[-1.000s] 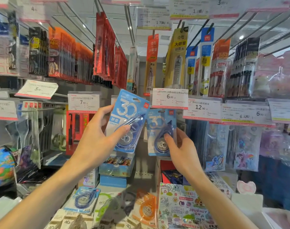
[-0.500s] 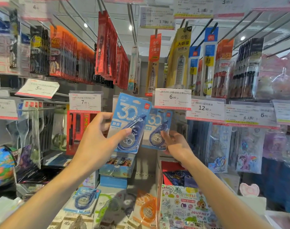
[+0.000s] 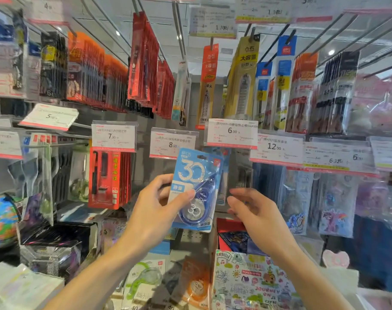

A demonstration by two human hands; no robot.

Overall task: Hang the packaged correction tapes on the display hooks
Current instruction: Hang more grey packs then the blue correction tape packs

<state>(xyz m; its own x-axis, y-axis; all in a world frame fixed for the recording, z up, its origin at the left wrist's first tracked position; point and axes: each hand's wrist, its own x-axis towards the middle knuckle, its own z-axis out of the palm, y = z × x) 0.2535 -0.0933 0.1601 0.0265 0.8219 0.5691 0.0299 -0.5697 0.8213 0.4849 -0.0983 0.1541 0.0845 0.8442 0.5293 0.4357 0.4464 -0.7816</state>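
You are between hangings: your left hand holds one packaged correction tape just below the 6.00 price tag, thumb across the front of the card and fingers curled behind its left edge, the pack tilted slightly with its punched hole uppermost. Another blue pack appears to hang directly under that tag, mostly hidden behind the one you hold. Your right hand is below and a little right of the tag, holding nothing, fingers loosely spread and bent toward the pack. Both forearms reach up from the bottom of the view. Next, I judge, you must raise the pack so its hole lines up with the hook tip under the tag, which I cannot make out here, then slide it back.
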